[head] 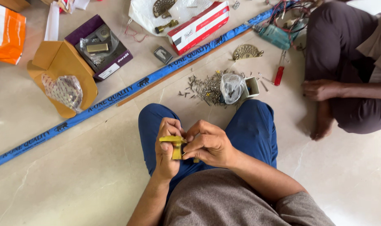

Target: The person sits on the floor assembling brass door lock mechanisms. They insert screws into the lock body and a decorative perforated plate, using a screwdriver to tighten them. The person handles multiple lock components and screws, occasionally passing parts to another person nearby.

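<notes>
Brass fitting sits between your two hands at lower centre of the frame, over your lap, just above your blue trouser legs. Your left hand wraps it from the left, fingers curled closed round its top end. Your right hand comes in from the right and pinches the lower part with fingertips and thumb. Both hands touch it, so neither is nearer. Its flat yellow top runs roughly left to right, and a short stem drops down from it toward you. It looks like dull yellow metal, small, mostly hidden by your fingers.

Ahead of your knees on the floor, at upper centre, lies a scatter of screws beside a clear bag and a small box. A red screwdriver lies to the right of them. A long blue strip runs diagonally across the frame. At upper left stands an open box of hardware. Another person sits at the right edge, one hand resting on a foot.
</notes>
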